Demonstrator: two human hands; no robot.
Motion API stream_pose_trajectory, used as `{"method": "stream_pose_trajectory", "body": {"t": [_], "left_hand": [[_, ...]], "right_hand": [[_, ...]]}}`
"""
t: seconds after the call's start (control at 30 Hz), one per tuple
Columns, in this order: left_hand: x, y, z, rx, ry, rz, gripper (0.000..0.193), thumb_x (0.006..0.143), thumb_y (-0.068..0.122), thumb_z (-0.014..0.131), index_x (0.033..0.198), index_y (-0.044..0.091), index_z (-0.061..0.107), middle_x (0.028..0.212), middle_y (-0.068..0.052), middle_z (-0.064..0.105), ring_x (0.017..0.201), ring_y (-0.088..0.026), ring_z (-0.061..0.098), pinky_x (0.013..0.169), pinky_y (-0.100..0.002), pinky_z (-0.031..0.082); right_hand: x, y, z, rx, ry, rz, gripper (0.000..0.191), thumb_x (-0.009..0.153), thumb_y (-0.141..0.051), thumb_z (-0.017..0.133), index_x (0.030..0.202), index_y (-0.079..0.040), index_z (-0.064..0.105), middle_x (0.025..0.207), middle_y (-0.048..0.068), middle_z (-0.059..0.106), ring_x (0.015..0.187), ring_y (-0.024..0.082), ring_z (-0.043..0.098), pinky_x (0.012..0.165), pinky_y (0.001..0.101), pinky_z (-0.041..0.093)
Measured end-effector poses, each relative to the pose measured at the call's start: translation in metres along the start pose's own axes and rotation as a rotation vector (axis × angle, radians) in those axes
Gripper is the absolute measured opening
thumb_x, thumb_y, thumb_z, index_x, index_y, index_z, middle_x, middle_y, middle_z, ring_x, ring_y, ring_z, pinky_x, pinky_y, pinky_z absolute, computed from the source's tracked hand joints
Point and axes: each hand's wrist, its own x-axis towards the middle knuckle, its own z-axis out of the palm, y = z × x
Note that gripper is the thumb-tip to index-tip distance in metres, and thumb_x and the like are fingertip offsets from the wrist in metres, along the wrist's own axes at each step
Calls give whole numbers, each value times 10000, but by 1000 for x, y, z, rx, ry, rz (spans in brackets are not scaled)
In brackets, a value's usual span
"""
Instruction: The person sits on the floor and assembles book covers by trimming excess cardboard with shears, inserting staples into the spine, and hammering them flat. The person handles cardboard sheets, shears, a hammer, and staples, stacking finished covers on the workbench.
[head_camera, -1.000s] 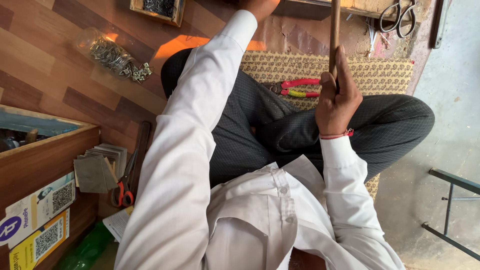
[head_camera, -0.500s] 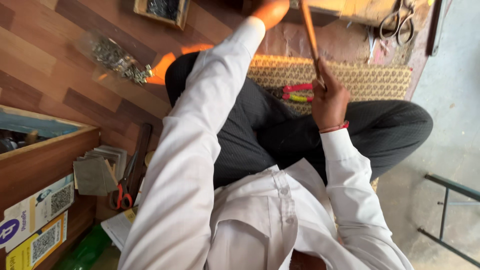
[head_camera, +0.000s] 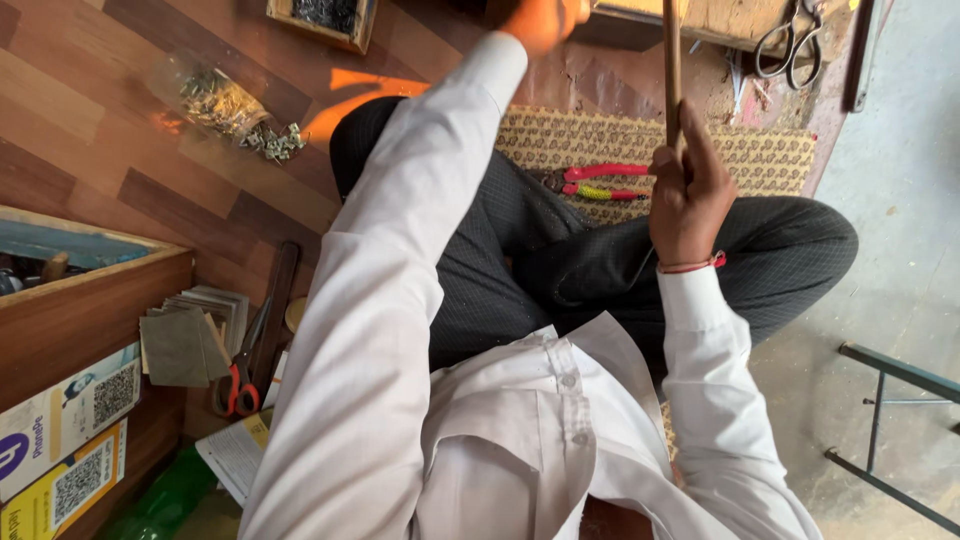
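Right hand (head_camera: 688, 195): centre right of the frame, above the crossed legs; fingers (head_camera: 700, 150) curled tight around a thin wooden stick (head_camera: 672, 70), no gap showing between fingers and shaft.
Wooden stick: held near upright, rising from the fist to the top edge of the frame; its upper end is cut off from view.
Left hand (head_camera: 540, 20): top centre, at the end of the outstretched white sleeve; blurred and half out of frame, so how far its fingers are open, and whether they hold anything, cannot be told.
Pliers (head_camera: 590, 182): red and yellow handles, lying on the patterned mat (head_camera: 760, 155) just left of the right hand.
Scissors (head_camera: 785, 40): upper right, on the low wooden bench.
Risk, grip: the stick is held only at its lower end; a loosened fist would likely let it tip or slide.
Risk, reach: the left hand is blurred, so it may knock the stick or the bench edge beside it.
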Motion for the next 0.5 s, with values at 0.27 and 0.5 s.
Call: {"method": "stream_pose_trajectory", "body": {"t": [0.27,0.5], "left_hand": [[-16,11,11,-21,102,-140,109,924,117,620,925,52,708,825,-190,726,722,-346,706,624,-452,557],[-38,44,6,-437,929,-150,115,926,137,688,916,29,652,807,-143,733,710,-288,725,619,-401,584]], "right_hand": [[-22,14,7,-31,-41,15,488,996,45,633,1477,-23,594,1103,105,725,861,79,656,727,253,535],[-19,8,10,-50,-25,185,504,979,14,654,1477,-55,617,798,70,672,694,76,547,618,265,449]]}}
